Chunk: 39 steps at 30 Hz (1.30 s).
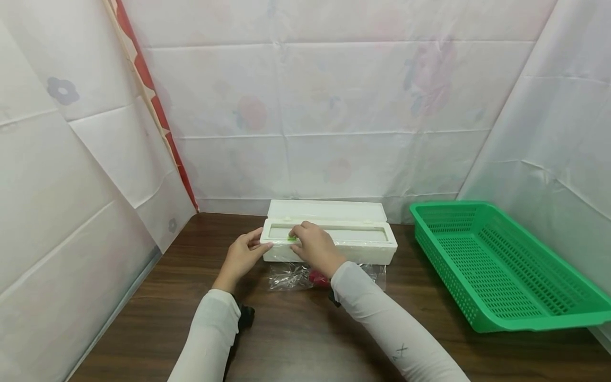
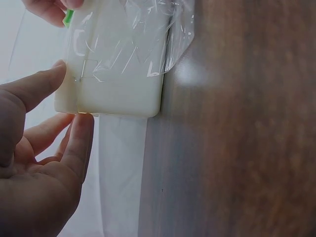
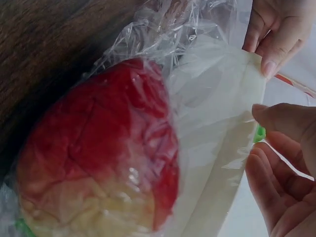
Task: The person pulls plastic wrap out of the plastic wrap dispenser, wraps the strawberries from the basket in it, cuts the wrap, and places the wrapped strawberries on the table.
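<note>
A white cling film dispenser [image 1: 353, 253] lies lengthwise on the table, its lid [image 1: 326, 210] tipped up at the back. My left hand [image 1: 242, 257] grips its left end, thumb on the front top edge and fingers against the end. Partway along the front rim, my right hand [image 1: 315, 246] pinches a small green slide cutter [image 1: 291, 238], which is mostly covered by the fingers. Clear film [image 2: 180, 39] hangs down the front and spreads onto the table. Under it, below my right wrist, is a red and yellow apple-like fruit [image 3: 98, 148], wrapped in crinkled film.
A green slotted plastic basket [image 1: 463, 276] stands on the right of the brown wooden table [image 1: 286, 339]. White patterned sheeting [image 1: 329, 106] closes off the back and both sides, close behind the raised lid.
</note>
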{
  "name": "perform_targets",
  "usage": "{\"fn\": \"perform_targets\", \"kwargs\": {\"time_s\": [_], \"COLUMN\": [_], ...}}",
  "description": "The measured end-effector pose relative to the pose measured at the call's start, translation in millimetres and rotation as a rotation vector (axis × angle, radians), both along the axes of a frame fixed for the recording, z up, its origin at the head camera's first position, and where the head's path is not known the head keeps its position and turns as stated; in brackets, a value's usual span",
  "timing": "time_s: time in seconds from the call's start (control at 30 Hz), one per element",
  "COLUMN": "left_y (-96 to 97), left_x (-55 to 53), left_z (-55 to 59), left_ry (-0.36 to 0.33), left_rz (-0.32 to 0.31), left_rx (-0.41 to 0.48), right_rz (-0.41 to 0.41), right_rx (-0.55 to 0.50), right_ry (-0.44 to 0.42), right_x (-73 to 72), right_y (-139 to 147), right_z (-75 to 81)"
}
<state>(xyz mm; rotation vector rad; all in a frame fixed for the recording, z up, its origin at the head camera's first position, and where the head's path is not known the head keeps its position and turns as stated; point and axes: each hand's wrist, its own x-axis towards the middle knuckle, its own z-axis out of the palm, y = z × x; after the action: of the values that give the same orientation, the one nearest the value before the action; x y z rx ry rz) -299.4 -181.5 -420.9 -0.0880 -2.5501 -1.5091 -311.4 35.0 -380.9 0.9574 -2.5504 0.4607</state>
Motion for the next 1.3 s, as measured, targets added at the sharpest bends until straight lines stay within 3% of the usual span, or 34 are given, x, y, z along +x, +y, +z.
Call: {"fn": "perform_targets", "kwargs": {"time_s": [0.6, 0.87, 1.3], "left_y": [-1.0, 0.6, 0.6], "left_x": [-1.4, -1.7, 0.4], "left_z": [-0.8, -0.8, 0.9], "left_ry": [-0.002, -0.011, -0.003], "left_rz": [0.006, 0.008, -0.001], "left_rx": [0.004, -0.002, 0.004], "right_rz": [-0.002, 0.002, 0.012], "right_rx": [0.018, 0.064, 0.140], "right_ry": [0.024, 0.071, 0.056], "right_x": [-3.1, -3.9, -4.6], "right_y": [-4.2, -5.4, -8.6], "right_z": [-2.1, -3.1, 1.0]}}
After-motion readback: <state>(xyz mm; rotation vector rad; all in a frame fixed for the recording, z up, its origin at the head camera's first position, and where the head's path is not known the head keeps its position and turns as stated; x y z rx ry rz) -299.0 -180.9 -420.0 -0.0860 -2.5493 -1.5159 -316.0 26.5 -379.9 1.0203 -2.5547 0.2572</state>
